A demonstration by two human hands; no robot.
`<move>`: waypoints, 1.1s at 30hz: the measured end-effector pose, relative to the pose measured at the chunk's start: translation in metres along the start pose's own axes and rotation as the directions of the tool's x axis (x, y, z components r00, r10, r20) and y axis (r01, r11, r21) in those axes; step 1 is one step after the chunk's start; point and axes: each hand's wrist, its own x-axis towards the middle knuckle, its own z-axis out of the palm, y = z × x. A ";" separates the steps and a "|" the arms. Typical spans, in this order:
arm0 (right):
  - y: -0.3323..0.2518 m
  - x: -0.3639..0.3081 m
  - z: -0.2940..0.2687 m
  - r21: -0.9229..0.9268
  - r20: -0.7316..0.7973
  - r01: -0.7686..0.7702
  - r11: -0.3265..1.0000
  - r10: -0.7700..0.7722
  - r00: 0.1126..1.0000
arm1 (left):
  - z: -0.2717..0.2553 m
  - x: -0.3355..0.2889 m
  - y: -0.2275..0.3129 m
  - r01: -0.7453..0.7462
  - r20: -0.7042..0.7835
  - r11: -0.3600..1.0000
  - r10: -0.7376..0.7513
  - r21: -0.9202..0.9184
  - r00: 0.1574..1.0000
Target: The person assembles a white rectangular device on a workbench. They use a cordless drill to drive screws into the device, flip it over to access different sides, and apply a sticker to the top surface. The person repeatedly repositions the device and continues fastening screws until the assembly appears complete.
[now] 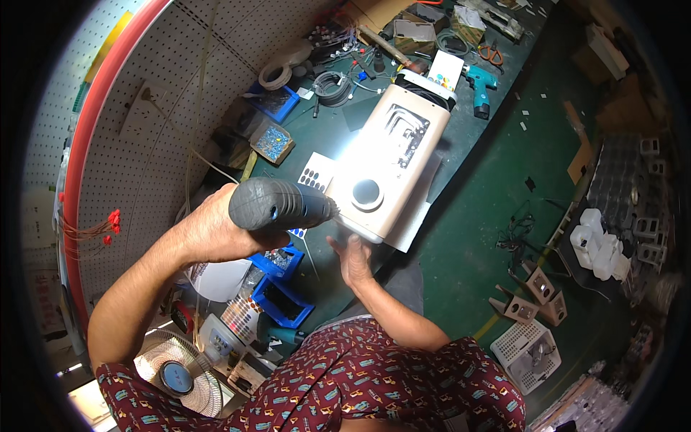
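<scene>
My left hand is wrapped round the handle of a dark grey power screwdriver. The tool's front end meets the near left corner of a long beige metal case. At the case's near end, my right hand holds against the pale end cap, some of its fingers hidden by the case. A round dark port with a white ring and a rectangular cutout showing pipes and parts inside are on the case's upper face. The case lies slantwise on the green bench over white sheets.
A teal cordless drill lies beyond the case. Blue bins, a box of small blue parts and coiled cables sit along the left side. A fan stands lower left; a white basket and metal brackets lie right.
</scene>
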 end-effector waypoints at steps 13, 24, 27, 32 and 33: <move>-0.003 -0.001 -0.003 -0.036 0.015 -0.057 0.998 0.058 0.998 | -0.006 0.008 0.020 0.049 0.031 0.994 -0.052 0.099 0.998; -0.003 -0.001 -0.001 -0.051 0.012 -0.056 0.997 0.057 0.998 | -0.007 0.009 0.028 0.072 0.047 0.985 -0.081 0.156 0.996; -0.003 -0.001 -0.001 -0.053 0.012 -0.055 0.997 0.055 0.998 | -0.007 0.010 0.027 0.076 0.048 0.986 -0.084 0.148 0.995; 0.000 0.001 -0.004 -0.044 0.038 -0.046 0.998 0.048 0.998 | -0.006 0.010 0.031 0.154 0.065 0.966 -0.171 0.208 0.983; 0.000 0.001 -0.004 -0.049 0.038 -0.048 0.998 0.050 0.998 | -0.006 0.010 0.031 0.146 0.054 0.969 -0.159 0.200 0.986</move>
